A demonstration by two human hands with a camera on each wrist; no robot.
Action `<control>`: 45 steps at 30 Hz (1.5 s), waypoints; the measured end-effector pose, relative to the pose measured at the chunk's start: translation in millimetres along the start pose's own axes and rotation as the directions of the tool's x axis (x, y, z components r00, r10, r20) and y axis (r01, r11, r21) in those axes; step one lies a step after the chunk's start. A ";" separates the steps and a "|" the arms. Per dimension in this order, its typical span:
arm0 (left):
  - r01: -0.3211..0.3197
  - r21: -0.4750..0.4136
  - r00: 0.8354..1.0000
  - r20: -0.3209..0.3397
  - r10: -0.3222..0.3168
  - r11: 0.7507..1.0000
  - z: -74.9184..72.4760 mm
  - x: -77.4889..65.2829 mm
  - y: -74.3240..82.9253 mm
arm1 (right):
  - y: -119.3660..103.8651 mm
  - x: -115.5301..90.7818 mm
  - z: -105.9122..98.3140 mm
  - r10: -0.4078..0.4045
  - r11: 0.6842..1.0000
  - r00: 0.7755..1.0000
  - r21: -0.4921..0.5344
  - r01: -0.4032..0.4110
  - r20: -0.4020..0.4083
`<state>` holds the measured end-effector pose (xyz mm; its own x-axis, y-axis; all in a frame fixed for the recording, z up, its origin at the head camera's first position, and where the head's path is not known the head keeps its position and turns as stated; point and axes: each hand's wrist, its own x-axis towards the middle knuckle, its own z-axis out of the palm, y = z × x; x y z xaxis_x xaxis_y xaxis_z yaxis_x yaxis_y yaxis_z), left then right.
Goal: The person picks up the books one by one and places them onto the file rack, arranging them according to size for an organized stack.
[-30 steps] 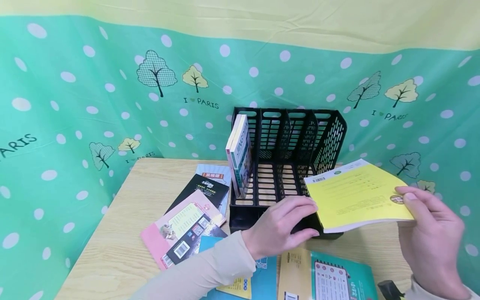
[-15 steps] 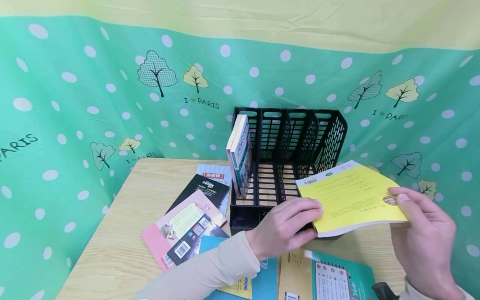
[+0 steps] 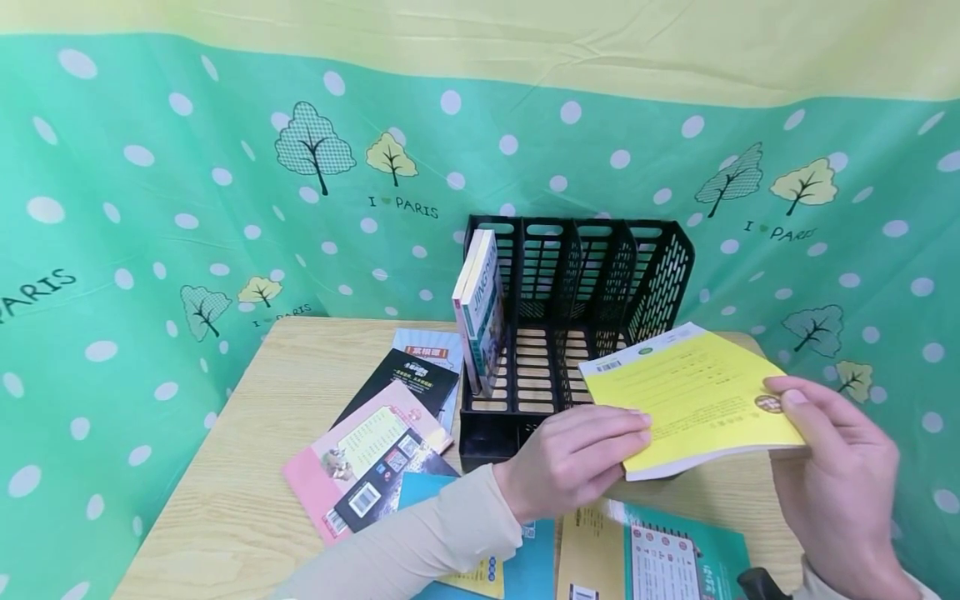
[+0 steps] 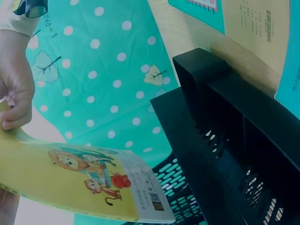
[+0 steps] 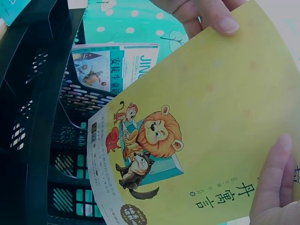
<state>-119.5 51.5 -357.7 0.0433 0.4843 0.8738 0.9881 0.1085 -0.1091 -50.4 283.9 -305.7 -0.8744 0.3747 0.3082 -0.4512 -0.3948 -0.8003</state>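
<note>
The yellow book is held right of centre, long axis slanting upper left to lower right; the left hand, nearer the rack, pinches its left edge; the right hand pinches its right corner.

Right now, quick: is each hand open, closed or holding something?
Left hand: holding the yellow book.
Right hand: holding the yellow book too, at the opposite edge.

"PARIS" stood on the curtain behind the black rack, "JING" on an upright book inside it, and "寓言" on the yellow book near its front.
</note>
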 end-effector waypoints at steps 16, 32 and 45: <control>0.014 0.007 1.000 -0.013 -0.014 1.000 -3.4 2.8 -1.3 | 3.1 -1.4 -2.8 0.007 1.000 0.997 0.004 -0.007 0.074; 0.008 0.023 0.999 -0.049 -0.007 1.000 -13.2 4.4 -5.5 | 3.1 -6.8 -0.5 -0.006 0.985 0.991 -0.168 0.029 0.136; 0.066 0.054 0.998 -0.028 -0.064 0.996 -27.9 8.0 -9.9 | 11.4 -6.1 -3.7 -0.061 0.984 0.947 -0.140 0.110 0.316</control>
<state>-124.8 30.1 -336.3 -0.0164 0.4523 0.8917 0.9794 0.1868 -0.0767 -49.5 280.2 -318.6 -0.8568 0.1138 0.5030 -0.5152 -0.2299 -0.8256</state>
